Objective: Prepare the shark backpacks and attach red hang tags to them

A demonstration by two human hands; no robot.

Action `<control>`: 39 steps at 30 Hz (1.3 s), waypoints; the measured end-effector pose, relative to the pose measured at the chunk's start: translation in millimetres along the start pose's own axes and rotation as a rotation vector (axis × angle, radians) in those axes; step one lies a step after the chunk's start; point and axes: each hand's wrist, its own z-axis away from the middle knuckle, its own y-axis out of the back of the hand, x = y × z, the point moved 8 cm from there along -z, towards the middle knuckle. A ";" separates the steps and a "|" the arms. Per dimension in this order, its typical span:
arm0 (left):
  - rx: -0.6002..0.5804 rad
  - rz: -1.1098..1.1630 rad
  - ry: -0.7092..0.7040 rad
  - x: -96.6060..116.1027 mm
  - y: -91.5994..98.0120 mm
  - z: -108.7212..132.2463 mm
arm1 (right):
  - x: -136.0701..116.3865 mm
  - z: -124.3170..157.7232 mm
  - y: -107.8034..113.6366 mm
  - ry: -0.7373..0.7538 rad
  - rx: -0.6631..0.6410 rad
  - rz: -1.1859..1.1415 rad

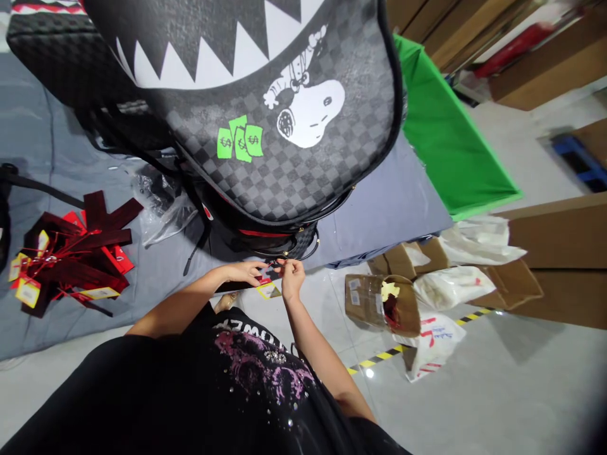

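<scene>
Both my hands are close together at the table's near edge, just below a black-and-grey checkered backpack (294,183) with white teeth, a white dog head and green bills printed on it. My left hand (247,273) has its fingers closed near a red and yellow tag (268,289) that hangs beneath it. My right hand (290,275) pinches something thin and dark beside the bag's zipper; it is too small to name. To the left, a pile of dark red strips (71,253) with red strings and yellow-and-white tags lies on the grey table cover (165,278).
Another checkered bag (61,57) lies at the upper left, with clear plastic (164,208) below it. A green fabric bin (450,133) stands beyond the table at right. Open cardboard boxes (363,300) and white plastic bags (453,287) are on the floor at right.
</scene>
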 end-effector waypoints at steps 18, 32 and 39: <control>0.440 -0.200 -0.206 -8.5 13.7 18.0 | -0.2 6.6 -8.1 0.109 -0.078 0.093; 0.333 -0.666 -0.356 29.8 -31.1 11.5 | -33.4 -1.4 -29.7 0.562 -0.543 0.500; 0.517 -0.282 -0.088 13.1 -31.2 13.4 | -37.0 -4.2 -32.0 0.635 -0.850 0.609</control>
